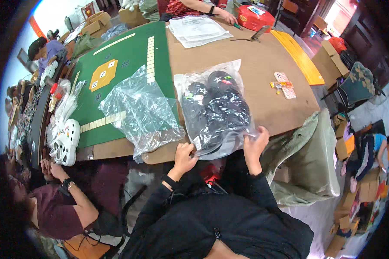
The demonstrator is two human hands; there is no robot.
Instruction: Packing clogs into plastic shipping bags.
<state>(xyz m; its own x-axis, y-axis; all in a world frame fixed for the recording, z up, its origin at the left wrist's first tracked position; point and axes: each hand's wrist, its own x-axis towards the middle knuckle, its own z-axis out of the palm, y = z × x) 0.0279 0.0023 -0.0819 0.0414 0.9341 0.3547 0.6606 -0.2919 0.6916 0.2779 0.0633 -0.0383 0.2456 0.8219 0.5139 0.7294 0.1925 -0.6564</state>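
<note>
Your left hand (pixel 183 156) pinches the near edge of the bag (pixel 216 112) at its 7 o'clock corner; your right hand (pixel 255 144) grips the edge at 5 o'clock. You seem to be closing its mouth; next, keep both edges level. The clear bag lies on the table (pixel 246 60), stuffed with dark items, probably shoes.

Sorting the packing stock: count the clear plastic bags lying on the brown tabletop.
2. A bag filled with black items lies near the table edge, its near end gripped by left hand and right hand. An empty crumpled bag lies to its left. More may be hidden among clutter farther left.
</note>
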